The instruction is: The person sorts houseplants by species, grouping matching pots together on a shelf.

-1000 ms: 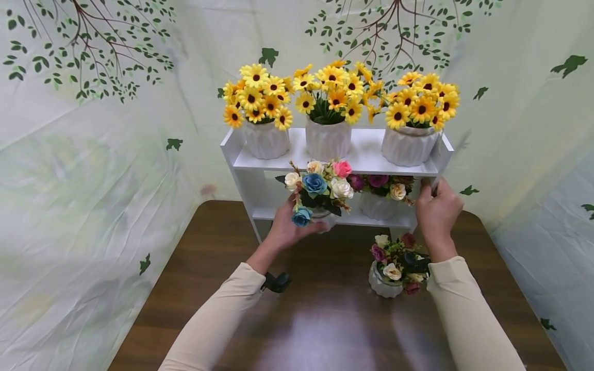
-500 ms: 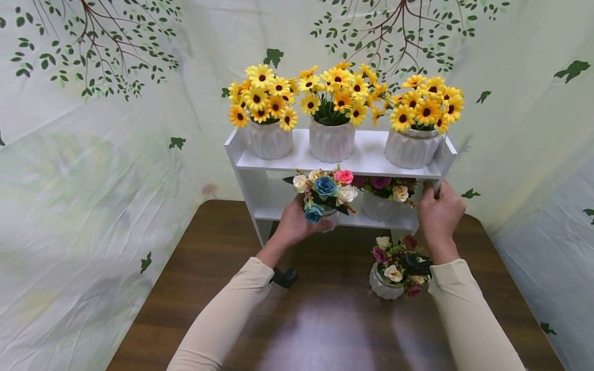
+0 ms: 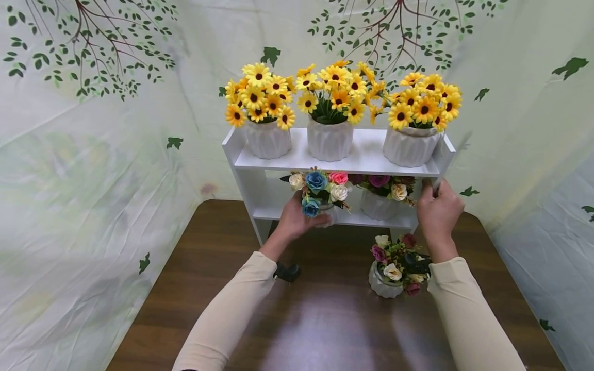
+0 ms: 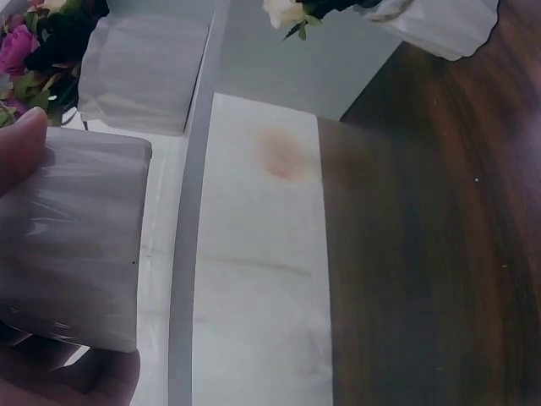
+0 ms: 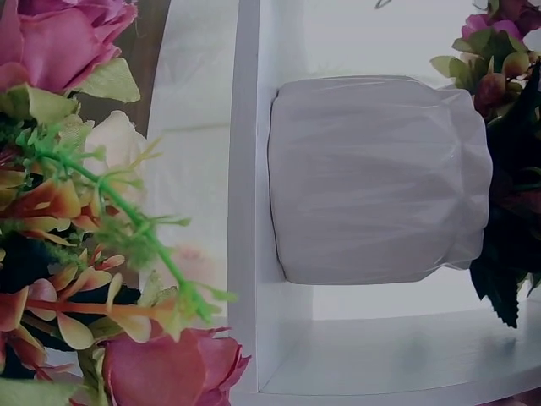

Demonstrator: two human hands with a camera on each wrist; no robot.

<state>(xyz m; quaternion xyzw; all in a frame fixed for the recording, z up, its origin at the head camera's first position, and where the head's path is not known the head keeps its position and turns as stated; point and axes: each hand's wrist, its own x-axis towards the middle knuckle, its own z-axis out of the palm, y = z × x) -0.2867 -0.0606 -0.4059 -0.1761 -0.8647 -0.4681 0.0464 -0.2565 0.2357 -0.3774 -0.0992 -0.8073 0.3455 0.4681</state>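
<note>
My left hand (image 3: 297, 220) grips the white pot of a potted flower arrangement (image 3: 317, 183) with blue, white and pink roses. It is at the front of the lower tier of a white two-tier shelf (image 3: 278, 164), just below the upper board's edge. In the left wrist view, thumb and fingers are round the pot (image 4: 76, 237); whether its base touches the lower board I cannot tell. My right hand (image 3: 440, 210) holds the shelf's right side panel, fingers curled. Beside the held pot, another white pot (image 3: 378, 205) with purple and cream roses stands on the lower tier.
Three white pots of yellow daisies, left (image 3: 268, 140), middle (image 3: 329, 140) and right (image 3: 410, 147), stand on the upper tier. A pot with cream and dark red roses (image 3: 386, 283) is on the brown wooden table (image 3: 223, 232), below my right wrist. Printed cloth (image 3: 93, 206) hangs behind.
The potted roses in my left hand have moved inward beneath the upper board, from overlapping its front edge. My right hand stays on the side panel.
</note>
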